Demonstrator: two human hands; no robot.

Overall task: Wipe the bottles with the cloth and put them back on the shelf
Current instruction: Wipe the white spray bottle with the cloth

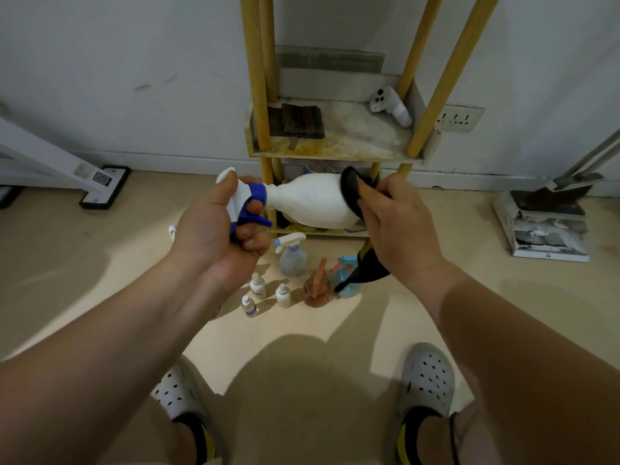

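Observation:
My left hand [214, 229] grips the blue and white spray head of a large white spray bottle [312, 199], which lies sideways in the air in front of the shelf [335, 152]. My right hand [392, 223] holds a black cloth [350, 193] pressed against the bottle's base; the cloth's tail hangs below the hand. On the floor under the hands stand a clear spray bottle [292, 256], an orange bottle [316, 286], a blue bottle [347, 280] and three small dropper bottles [265, 293].
The shelf has yellow poles and a dirty board bearing a folded dark cloth [302, 120] and a white controller [391, 105]. A wall socket [458, 119] is to its right, a dustpan on papers [547, 223] further right, a white stand [100, 186] on the left.

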